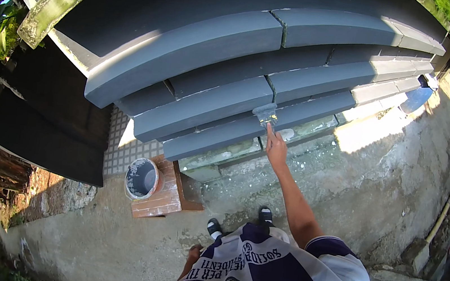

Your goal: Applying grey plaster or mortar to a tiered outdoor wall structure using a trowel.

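My right hand [275, 147] is closed around the handle of a wide paintbrush [265, 115], whose bristles are coated in grey paint. The bristles rest against the lower painted band of a stepped grey ledge [219, 138]. Just below runs an unpainted, mossy concrete band [228, 156] with pale patches. My left hand [195, 252] hangs low beside my body, away from the ledge; its fingers are too small and shaded to make out. To the left, a bucket [141, 179] smeared with grey paint stands on a low brown wooden stool [171, 201].
Worn concrete ground [126, 241] stretches around my feet, with pale specks near the ledge. A blue object [415, 100] sits at the ledge's right end. Left are a dark panel [46, 139] and patterned tiles [120, 155]. A pipe [446, 206] runs along the right.
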The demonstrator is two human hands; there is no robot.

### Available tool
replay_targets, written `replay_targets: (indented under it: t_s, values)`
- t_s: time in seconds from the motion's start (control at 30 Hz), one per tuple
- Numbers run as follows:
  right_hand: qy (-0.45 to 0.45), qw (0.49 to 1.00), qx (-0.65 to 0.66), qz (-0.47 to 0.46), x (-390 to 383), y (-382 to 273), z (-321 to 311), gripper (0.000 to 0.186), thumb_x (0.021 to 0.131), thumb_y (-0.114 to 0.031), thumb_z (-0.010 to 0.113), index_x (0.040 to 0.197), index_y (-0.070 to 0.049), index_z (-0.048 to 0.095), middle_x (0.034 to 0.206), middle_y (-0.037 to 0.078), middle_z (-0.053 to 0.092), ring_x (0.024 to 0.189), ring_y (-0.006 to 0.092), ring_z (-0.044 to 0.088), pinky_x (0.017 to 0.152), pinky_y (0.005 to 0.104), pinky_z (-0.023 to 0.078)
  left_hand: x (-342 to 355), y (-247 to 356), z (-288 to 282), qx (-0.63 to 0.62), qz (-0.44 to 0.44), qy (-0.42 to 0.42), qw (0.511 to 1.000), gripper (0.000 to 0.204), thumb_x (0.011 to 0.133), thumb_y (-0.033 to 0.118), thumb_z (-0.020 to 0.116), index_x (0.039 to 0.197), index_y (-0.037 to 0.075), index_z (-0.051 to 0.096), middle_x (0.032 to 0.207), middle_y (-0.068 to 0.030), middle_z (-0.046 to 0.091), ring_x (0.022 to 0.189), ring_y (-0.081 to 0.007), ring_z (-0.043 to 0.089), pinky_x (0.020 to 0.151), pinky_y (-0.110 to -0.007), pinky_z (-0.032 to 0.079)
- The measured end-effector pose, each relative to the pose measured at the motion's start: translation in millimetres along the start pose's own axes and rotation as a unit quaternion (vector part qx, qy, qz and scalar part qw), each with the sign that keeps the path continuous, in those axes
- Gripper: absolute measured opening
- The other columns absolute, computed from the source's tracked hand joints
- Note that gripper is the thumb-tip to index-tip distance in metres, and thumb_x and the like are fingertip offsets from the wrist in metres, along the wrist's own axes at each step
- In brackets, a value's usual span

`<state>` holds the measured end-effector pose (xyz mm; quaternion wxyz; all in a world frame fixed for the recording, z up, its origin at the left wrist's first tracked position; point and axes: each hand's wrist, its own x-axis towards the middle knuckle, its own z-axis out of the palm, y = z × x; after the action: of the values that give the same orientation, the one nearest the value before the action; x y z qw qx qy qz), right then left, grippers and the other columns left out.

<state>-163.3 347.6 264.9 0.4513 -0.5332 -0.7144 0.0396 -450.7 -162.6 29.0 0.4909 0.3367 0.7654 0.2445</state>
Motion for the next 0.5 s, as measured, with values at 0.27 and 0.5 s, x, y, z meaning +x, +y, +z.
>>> replay_targets:
  t_s: [0.27,0.5]
  values:
    - [0.019,0.995,0.067,0.065,32,-46,-54,0.034,0.090,-0.011,0.063,0.124,-0.010,0.067,0.077,0.023,0.064,0.070,0.0397,0.063,0.064,0.0473,0.050,11,-16,-6,-0.094,-0.093,-0.013,0.991,0.037,0.095,0.014,0.049,0.128,-0.004,0.054,0.126,-0.0186,0.061,0.119,-0.0317,0.058,0.101,-0.044,0.048]
    - [-0.172,0.979,-0.100,0.050,114,-103,-97,0.034,0.088,-0.015,0.066,0.121,-0.008,0.068,0.084,0.024,0.067,0.084,0.0407,0.066,0.071,0.0470,0.053,37,-59,-16,0.049,0.055,-0.053,0.996,0.030,0.091,0.015,0.057,0.118,0.004,0.065,0.116,-0.0105,0.068,0.112,-0.0252,0.062,0.094,-0.036,0.049]
